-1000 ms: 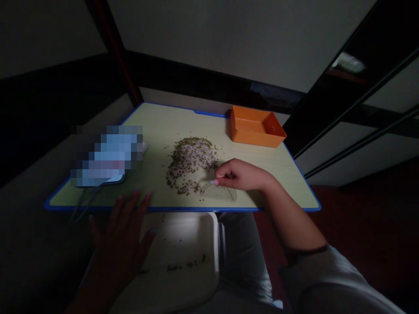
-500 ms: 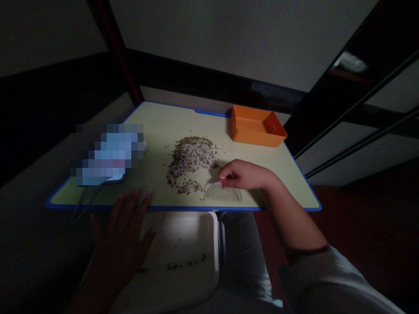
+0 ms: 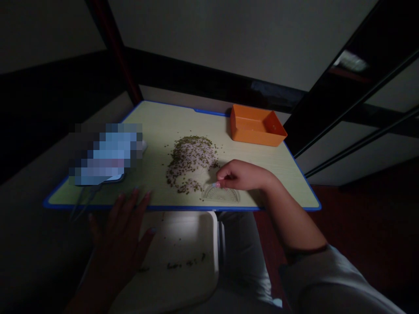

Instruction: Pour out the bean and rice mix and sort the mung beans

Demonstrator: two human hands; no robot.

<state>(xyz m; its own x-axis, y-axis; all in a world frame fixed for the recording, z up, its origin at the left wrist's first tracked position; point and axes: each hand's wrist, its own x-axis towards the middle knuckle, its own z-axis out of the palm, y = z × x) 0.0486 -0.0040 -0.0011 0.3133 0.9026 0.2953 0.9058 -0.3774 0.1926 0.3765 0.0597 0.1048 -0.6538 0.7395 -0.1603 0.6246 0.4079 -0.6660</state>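
A heap of small dark grains mixed with pale, pinkish ones (image 3: 193, 152) lies in the middle of a pale yellow board (image 3: 268, 168) with a blue rim. Just right of the heap's near end, a clear half-round protractor (image 3: 224, 195) rests on the board. My right hand (image 3: 242, 174) is closed, its thumb and curled fingers pinching the protractor's straight far edge. In shadow at the near left, my left hand (image 3: 121, 235) has its fingers spread, the tips at the board's front rim. It holds nothing that shows.
An orange open box (image 3: 257, 137) stands at the board's back right. A blurred-out bluish object (image 3: 109, 157) sits at the left, with a thin dark loop (image 3: 83, 203) over the front rim. Below the board is a whitish tray (image 3: 183, 279) with scattered dark bits.
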